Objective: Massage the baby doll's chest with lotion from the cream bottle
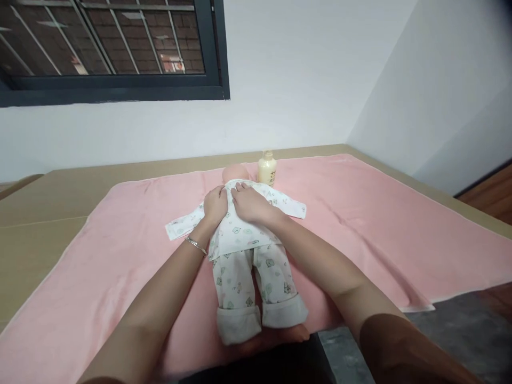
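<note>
A baby doll (pixel 236 172) lies on its back with its feet toward me, dressed in a white printed baby shirt (pixel 244 234) and matching trousers (pixel 274 272) with wide turned-up cuffs. At the left side of the chest, my left hand (pixel 216 205) is curled closed on the shirt, its fingertips mostly hidden. My right hand (pixel 250 202) rests on the chest beside it, fingers stretched out over the cloth near the collar. Both sleeves spread out sideways. One bare foot (pixel 298 333) shows below a cuff.
Under the doll a pink towel (pixel 380 213) covers much of a tan bed surface (pixel 44 213). A cream-coloured bottle (pixel 267 168) stands beside the doll's head. Behind are a white wall and a barred window (pixel 112 85). Grey floor (pixel 460 330) shows at lower right.
</note>
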The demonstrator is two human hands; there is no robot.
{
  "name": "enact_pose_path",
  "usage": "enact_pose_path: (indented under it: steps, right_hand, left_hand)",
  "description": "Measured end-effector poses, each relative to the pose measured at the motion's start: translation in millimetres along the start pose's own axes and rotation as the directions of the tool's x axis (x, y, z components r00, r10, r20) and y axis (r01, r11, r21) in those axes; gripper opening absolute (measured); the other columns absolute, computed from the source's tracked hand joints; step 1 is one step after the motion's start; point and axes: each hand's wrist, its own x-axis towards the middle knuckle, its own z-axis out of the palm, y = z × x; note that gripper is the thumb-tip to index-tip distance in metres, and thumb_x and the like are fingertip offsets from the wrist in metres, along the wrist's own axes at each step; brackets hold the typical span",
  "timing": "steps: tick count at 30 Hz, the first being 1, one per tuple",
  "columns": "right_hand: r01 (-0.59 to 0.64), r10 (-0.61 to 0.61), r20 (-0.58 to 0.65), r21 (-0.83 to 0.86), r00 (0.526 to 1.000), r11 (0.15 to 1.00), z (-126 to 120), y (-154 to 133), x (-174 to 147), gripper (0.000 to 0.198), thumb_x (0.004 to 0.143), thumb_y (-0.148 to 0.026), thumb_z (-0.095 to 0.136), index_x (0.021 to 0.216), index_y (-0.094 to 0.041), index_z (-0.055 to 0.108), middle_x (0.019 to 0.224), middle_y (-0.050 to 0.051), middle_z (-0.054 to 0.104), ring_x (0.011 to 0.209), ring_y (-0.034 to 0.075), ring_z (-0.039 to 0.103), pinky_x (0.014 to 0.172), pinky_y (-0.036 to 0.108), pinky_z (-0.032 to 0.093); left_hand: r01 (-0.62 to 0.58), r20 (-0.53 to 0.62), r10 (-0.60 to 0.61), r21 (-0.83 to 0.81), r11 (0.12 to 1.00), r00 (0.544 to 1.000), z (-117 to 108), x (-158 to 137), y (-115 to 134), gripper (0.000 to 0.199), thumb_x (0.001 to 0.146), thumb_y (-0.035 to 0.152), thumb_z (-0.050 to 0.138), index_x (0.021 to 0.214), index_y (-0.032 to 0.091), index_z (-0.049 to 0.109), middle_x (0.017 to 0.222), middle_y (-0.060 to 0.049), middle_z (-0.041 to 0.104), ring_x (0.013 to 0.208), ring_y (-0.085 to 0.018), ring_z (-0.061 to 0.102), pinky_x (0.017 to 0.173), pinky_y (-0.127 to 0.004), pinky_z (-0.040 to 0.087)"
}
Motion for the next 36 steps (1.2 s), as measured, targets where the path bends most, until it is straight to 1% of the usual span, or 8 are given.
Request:
enact_pose_path:
  steps: [6, 9, 14, 19, 22, 26, 30, 36]
  right_hand:
    - [-0.159, 0.164, -0.032, 0.115, 0.986, 0.981, 4.6, 19.8, 5.3, 0.060, 0.109, -0.039, 0.024, 0.151, 0.001, 0.038, 0.160, 0.024, 0.033, 0.150, 0.033, 0.031, 0.122, 0.047, 0.028]
    - [-0.260, 0.261, -0.104, 0.021, 0.960, 0.965, 11.8, 8.3, 1.6, 0.065, 0.108, -0.039, 0.026, 0.152, 0.009, 0.032, 0.158, 0.029, 0.034, 0.149, 0.037, 0.031, 0.124, 0.049, 0.022]
    - [-0.090, 0.086, -0.074, -0.052, 0.994, 0.995, 17.1, -9.7, 0.7, 0.054, 0.106, -0.023, 0.030, 0.153, 0.003, 0.036, 0.161, 0.026, 0.031, 0.152, 0.034, 0.026, 0.125, 0.046, 0.021]
    - [0.072, -0.064, -0.076, 0.110, 0.995, 0.991, 10.6, 34.7, 15.4, 0.052, 0.109, -0.033, 0.024, 0.147, -0.006, 0.045, 0.161, 0.019, 0.035, 0.151, 0.028, 0.030, 0.124, 0.044, 0.025]
    - [-0.061, 0.069, -0.064, 0.123, 0.996, 0.991, 10.8, 44.5, 16.1, 0.056, 0.109, -0.038, 0.020, 0.145, -0.004, 0.047, 0.154, 0.022, 0.044, 0.144, 0.030, 0.040, 0.120, 0.046, 0.031]
    - [-0.237, 0.236, -0.099, 0.002, 0.967, 0.972, 22.6, 12.5, 4.6, 0.062, 0.107, -0.037, 0.025, 0.153, 0.005, 0.032, 0.159, 0.029, 0.032, 0.150, 0.039, 0.029, 0.121, 0.051, 0.027]
    - [-0.174, 0.162, -0.163, -0.058, 0.973, 0.983, 30.9, -8.2, 0.6, 0.057, 0.105, -0.029, 0.028, 0.153, 0.003, 0.034, 0.160, 0.028, 0.031, 0.151, 0.039, 0.026, 0.123, 0.053, 0.021]
    - [-0.064, 0.093, -0.165, 0.169, 0.982, 0.984, 25.2, 36.8, 18.3, 0.052, 0.105, -0.039, 0.029, 0.141, -0.008, 0.050, 0.153, 0.021, 0.046, 0.144, 0.033, 0.038, 0.120, 0.051, 0.029]
  left_hand:
    - [-0.009, -0.011, 0.009, -0.011, 1.000, 1.000, 0.5, -2.5, -0.1, 0.044, 0.096, 0.031, 0.033, 0.116, 0.020, 0.071, 0.122, -0.008, 0.073, 0.115, -0.027, 0.065, 0.101, -0.038, 0.049]
    - [-0.005, -0.022, 0.004, -0.027, 1.000, 1.000, 1.5, -2.3, -0.4, 0.044, 0.096, 0.031, 0.034, 0.116, 0.020, 0.071, 0.124, -0.008, 0.073, 0.116, -0.027, 0.065, 0.101, -0.037, 0.048]
    - [-0.003, -0.009, 0.003, -0.029, 1.000, 1.000, 2.6, -1.0, -1.9, 0.043, 0.095, 0.029, 0.034, 0.116, 0.020, 0.071, 0.123, -0.008, 0.073, 0.114, -0.025, 0.065, 0.100, -0.036, 0.048]
    - [-0.014, -0.019, 0.014, -0.001, 1.000, 1.000, 3.0, -1.5, -2.3, 0.042, 0.096, 0.030, 0.033, 0.115, 0.021, 0.071, 0.122, -0.008, 0.073, 0.115, -0.025, 0.065, 0.101, -0.035, 0.048]
    - [-0.020, -0.014, 0.020, 0.000, 1.000, 1.000, 3.1, -2.4, -2.1, 0.041, 0.096, 0.029, 0.035, 0.112, 0.022, 0.072, 0.120, -0.007, 0.074, 0.114, -0.026, 0.066, 0.100, -0.036, 0.048]
    - [-0.018, -0.024, 0.018, -0.017, 1.000, 1.000, 5.3, -2.6, -3.4, 0.041, 0.096, 0.028, 0.035, 0.114, 0.021, 0.071, 0.123, -0.008, 0.073, 0.115, -0.026, 0.066, 0.100, -0.036, 0.048]
    - [-0.017, -0.021, 0.017, -0.014, 1.000, 1.000, 6.4, -1.8, -4.4, 0.042, 0.096, 0.028, 0.034, 0.115, 0.019, 0.070, 0.124, -0.008, 0.073, 0.114, -0.025, 0.066, 0.099, -0.036, 0.048]
    - [-0.037, 0.021, 0.034, 0.132, 0.991, 0.999, -0.9, -6.7, 11.2, 0.041, 0.097, 0.025, 0.030, 0.106, 0.017, 0.070, 0.113, -0.013, 0.074, 0.106, -0.028, 0.067, 0.097, -0.039, 0.049]
